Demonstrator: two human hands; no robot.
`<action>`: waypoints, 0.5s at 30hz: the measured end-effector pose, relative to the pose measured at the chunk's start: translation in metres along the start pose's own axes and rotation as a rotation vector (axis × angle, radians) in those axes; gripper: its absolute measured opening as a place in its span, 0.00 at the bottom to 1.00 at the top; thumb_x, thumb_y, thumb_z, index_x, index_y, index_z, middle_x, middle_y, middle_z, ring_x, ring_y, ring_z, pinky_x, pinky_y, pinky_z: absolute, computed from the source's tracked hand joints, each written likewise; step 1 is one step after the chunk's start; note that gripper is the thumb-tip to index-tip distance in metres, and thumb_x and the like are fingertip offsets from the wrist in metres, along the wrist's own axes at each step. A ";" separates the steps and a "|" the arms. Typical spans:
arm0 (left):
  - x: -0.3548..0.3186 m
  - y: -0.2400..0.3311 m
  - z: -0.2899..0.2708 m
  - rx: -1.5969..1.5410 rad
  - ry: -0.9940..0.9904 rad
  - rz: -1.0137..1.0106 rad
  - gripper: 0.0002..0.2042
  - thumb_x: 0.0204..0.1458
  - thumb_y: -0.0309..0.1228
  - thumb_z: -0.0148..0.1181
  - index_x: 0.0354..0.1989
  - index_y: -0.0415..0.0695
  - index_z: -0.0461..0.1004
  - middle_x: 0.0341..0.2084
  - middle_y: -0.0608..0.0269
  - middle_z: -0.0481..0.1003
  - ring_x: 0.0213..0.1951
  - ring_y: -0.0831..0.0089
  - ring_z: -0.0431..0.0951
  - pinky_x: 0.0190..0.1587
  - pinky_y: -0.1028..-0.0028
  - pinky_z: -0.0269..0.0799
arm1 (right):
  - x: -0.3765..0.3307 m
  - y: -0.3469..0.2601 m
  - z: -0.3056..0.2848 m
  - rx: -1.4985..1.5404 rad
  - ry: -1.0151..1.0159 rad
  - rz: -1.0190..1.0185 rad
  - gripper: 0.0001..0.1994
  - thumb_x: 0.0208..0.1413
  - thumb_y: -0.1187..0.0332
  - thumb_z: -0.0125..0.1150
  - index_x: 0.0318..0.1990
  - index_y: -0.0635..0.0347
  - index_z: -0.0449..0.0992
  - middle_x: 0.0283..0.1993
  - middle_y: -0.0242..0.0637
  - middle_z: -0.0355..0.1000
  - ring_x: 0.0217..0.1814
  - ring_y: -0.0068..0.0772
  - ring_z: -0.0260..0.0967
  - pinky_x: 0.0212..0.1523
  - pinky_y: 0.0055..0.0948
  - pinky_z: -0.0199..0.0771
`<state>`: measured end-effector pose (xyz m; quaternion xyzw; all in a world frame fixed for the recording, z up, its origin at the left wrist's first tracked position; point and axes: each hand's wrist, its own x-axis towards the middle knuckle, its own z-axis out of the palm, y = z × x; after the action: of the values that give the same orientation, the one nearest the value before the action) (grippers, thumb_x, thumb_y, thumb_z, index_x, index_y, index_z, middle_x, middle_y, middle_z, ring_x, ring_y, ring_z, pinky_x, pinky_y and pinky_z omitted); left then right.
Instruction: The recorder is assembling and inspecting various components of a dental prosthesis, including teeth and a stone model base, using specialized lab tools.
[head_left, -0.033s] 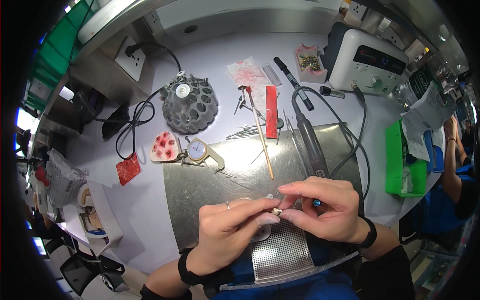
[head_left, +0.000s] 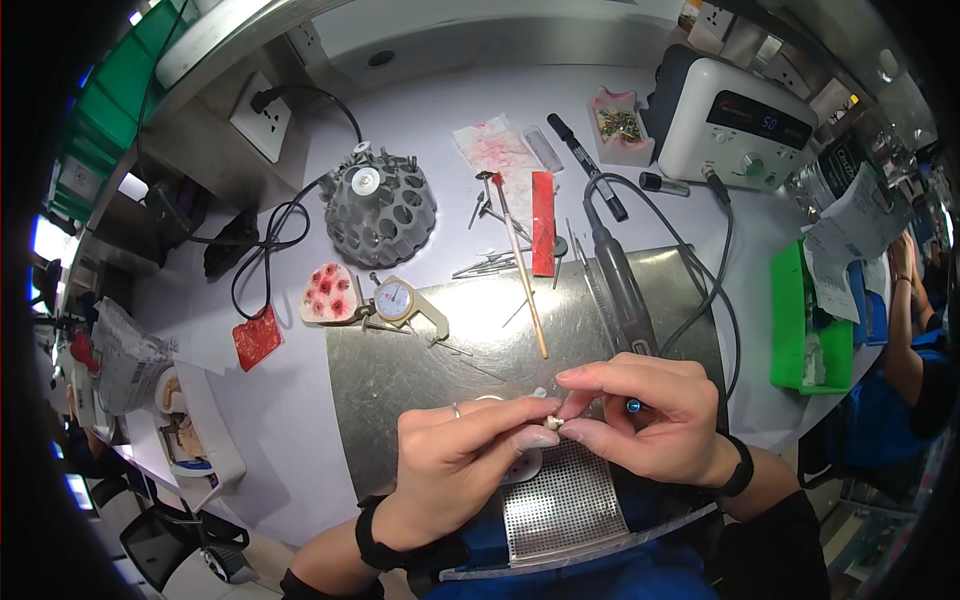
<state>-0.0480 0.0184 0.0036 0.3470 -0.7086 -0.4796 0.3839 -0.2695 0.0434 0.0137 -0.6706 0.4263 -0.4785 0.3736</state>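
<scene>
A small cream-white dental crown (head_left: 553, 424) sits between my fingertips, above the perforated metal plate (head_left: 562, 500) at the bench's near edge. My left hand (head_left: 470, 450) pinches it from the left with thumb and forefinger. From the other side, my right hand (head_left: 655, 420) closes its thumb and fingers on the same piece, partly covering it. A small blue round end (head_left: 633, 405) shows among the right fingers; what it belongs to is hidden. Beyond the hands, on the metal sheet (head_left: 450, 375), lie a grey handpiece (head_left: 622, 285) and a thin wooden-handled brush (head_left: 525, 275).
A dial thickness gauge (head_left: 395, 298) lies beside a red-spotted white block (head_left: 329, 293). Farther back stand a round bur holder (head_left: 380, 210) and a white control unit (head_left: 740, 125), its cable looping right. Red strip (head_left: 543, 222), loose burs (head_left: 487, 265) and green tray (head_left: 790, 340) are around.
</scene>
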 end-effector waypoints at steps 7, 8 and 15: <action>0.003 0.007 0.000 -0.026 0.004 -0.106 0.09 0.53 0.21 0.72 0.43 0.36 0.86 0.31 0.55 0.87 0.32 0.75 0.87 0.35 0.79 0.80 | 0.000 0.002 0.001 0.030 -0.006 0.020 0.21 0.52 0.79 0.75 0.56 0.59 0.84 0.37 0.31 0.82 0.18 0.11 0.60 0.19 0.17 0.58; 0.004 0.008 -0.001 -0.026 0.006 -0.106 0.09 0.53 0.21 0.72 0.43 0.36 0.86 0.31 0.55 0.87 0.32 0.75 0.87 0.35 0.79 0.80 | 0.000 0.002 0.001 0.027 -0.002 0.022 0.21 0.52 0.79 0.75 0.55 0.58 0.84 0.37 0.31 0.82 0.19 0.11 0.60 0.19 0.17 0.57; 0.003 0.007 -0.002 -0.093 -0.046 -0.160 0.07 0.54 0.20 0.70 0.42 0.34 0.85 0.30 0.57 0.86 0.31 0.77 0.86 0.35 0.79 0.81 | -0.001 0.003 -0.002 0.078 -0.016 0.071 0.21 0.52 0.78 0.76 0.55 0.58 0.84 0.38 0.31 0.81 0.20 0.10 0.60 0.21 0.16 0.58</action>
<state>-0.0487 0.0172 0.0116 0.3734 -0.6641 -0.5490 0.3437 -0.2725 0.0433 0.0114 -0.6439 0.4278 -0.4759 0.4194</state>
